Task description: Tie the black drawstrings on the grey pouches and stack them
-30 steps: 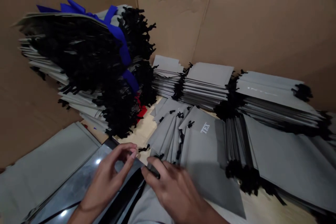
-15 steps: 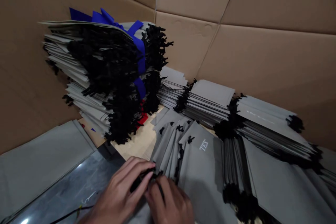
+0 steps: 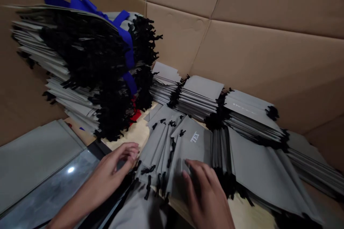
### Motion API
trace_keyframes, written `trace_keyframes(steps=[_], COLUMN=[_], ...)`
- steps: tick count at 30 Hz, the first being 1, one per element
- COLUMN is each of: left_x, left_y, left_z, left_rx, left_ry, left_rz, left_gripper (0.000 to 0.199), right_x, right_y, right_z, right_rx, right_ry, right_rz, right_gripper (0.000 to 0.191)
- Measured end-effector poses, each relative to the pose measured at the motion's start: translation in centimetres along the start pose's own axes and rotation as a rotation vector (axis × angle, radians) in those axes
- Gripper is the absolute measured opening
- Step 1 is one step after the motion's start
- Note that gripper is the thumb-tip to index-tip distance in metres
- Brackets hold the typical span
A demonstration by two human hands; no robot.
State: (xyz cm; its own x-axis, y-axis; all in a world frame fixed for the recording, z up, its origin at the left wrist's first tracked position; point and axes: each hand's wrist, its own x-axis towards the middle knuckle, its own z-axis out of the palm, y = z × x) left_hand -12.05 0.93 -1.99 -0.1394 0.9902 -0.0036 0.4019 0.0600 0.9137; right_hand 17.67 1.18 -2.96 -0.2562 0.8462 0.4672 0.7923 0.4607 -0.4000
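My left hand (image 3: pixel 118 162) hovers left of a fanned row of grey fabric bags (image 3: pixel 157 143), fingers curved and apart, with nothing visible in it. Over the front grey bag printed with white "TEX" letters (image 3: pixel 194 146), my right hand (image 3: pixel 205 189) is open, its thumb and fingertips at the bag's face; I cannot tell whether they touch it. Knotted black cords (image 3: pixel 158 180) stick out from the fanned bags. Below them, between my forearms, lies another grey bag (image 3: pixel 137 209), partly cut off by the frame.
Tall bundles of grey bags with black cord ends (image 3: pixel 88 53), tied with blue strips (image 3: pixel 129 50), stand at the left. Smaller stacks (image 3: pixel 201 89) line the cardboard wall (image 3: pixel 255 53). A glossy dark surface (image 3: pixel 67 182) and flat grey sheets (image 3: pixel 34 157) lie at lower left.
My hands were together at black cord on the bag in front; they have separated, the left moving left and the right moving right over the printed bag. The view has shifted right.
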Motion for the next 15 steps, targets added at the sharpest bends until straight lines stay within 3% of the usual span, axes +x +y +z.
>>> trace_keyframes(steps=[4, 8, 11, 15], left_x=[1.1, 1.8, 2.4, 3.8], left_y=[1.5, 2.7, 3.0, 3.6], left_z=[0.5, 0.7, 0.9, 1.6], left_rx=[-0.212, -0.439, -0.453, -0.376], left_ry=[-0.041, -0.048, -0.044, -0.086], left_rz=[-0.122, -0.301, -0.346, -0.309], left_gripper=[0.041, 0.043, 0.041, 0.039], right_x=[-1.1, -1.9, -2.3, -2.6], right_y=[0.8, 0.3, 0.4, 0.8], right_z=[1.9, 4.0, 4.8, 5.1], right_rx=[-0.044, -0.021, -0.009, 0.001], right_ry=[0.006, 0.024, 0.087, 0.117], right_rz=[0.003, 0.042, 0.042, 0.04], right_gripper=[0.045, 0.049, 0.047, 0.04])
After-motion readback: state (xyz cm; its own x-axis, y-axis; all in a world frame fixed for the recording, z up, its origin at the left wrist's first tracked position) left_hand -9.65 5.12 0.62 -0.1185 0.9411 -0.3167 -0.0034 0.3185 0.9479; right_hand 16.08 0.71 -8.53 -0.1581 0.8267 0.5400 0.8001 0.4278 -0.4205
